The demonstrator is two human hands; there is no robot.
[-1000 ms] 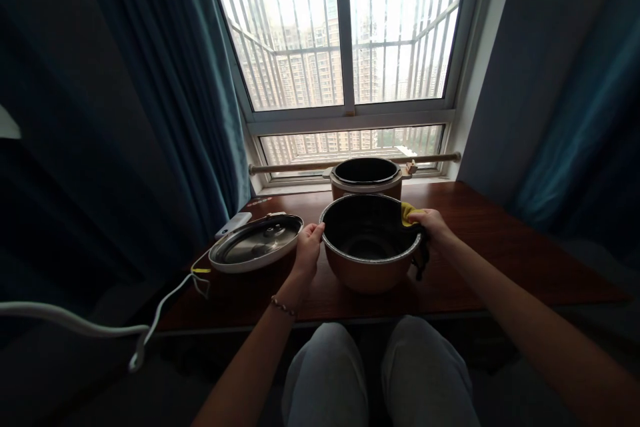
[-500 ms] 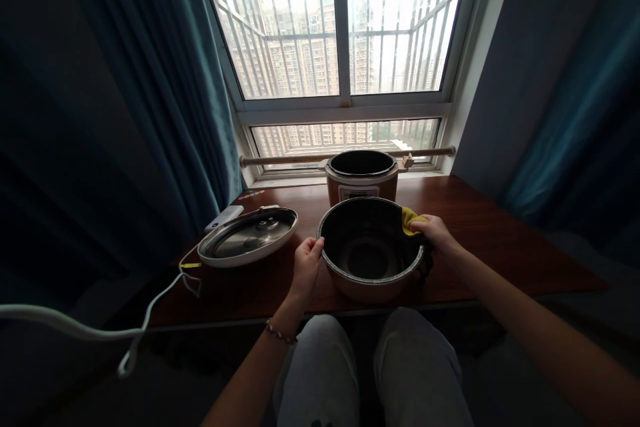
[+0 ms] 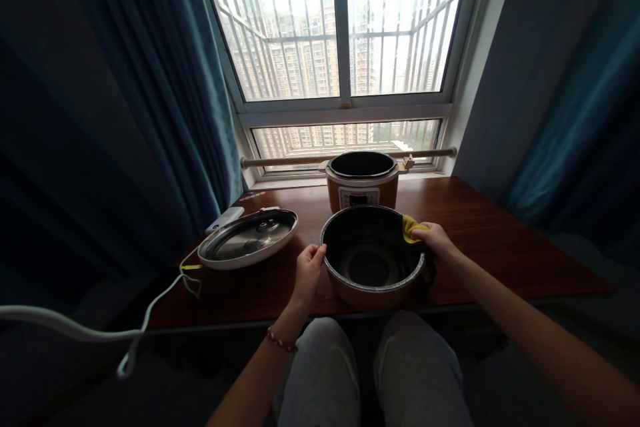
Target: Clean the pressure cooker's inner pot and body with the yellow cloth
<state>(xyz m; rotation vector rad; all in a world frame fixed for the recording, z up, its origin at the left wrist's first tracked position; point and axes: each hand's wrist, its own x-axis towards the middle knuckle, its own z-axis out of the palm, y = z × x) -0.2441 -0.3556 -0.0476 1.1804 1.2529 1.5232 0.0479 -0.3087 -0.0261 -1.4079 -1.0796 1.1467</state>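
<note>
A round inner pot (image 3: pixel 373 283) with a dark inside stands on the wooden table (image 3: pixel 500 247) right in front of me. My left hand (image 3: pixel 307 270) pinches its left rim. Over the pot's right rim, my right hand (image 3: pixel 437 240) presses a yellow cloth (image 3: pixel 411 227), fingers closed on it. Behind the pot stands the cooker body (image 3: pixel 361 180), open at the top.
An upturned cooker lid (image 3: pixel 247 238) lies on the table to the left, with a small white object (image 3: pixel 225 219) behind it. A white cord (image 3: pixel 100 327) hangs off the table's left end. Teal curtains flank the window. My knees are under the front edge.
The pot has come down from a tilt toward me and now sits lower and flatter on the table. Both hands keep their places on its rim.
</note>
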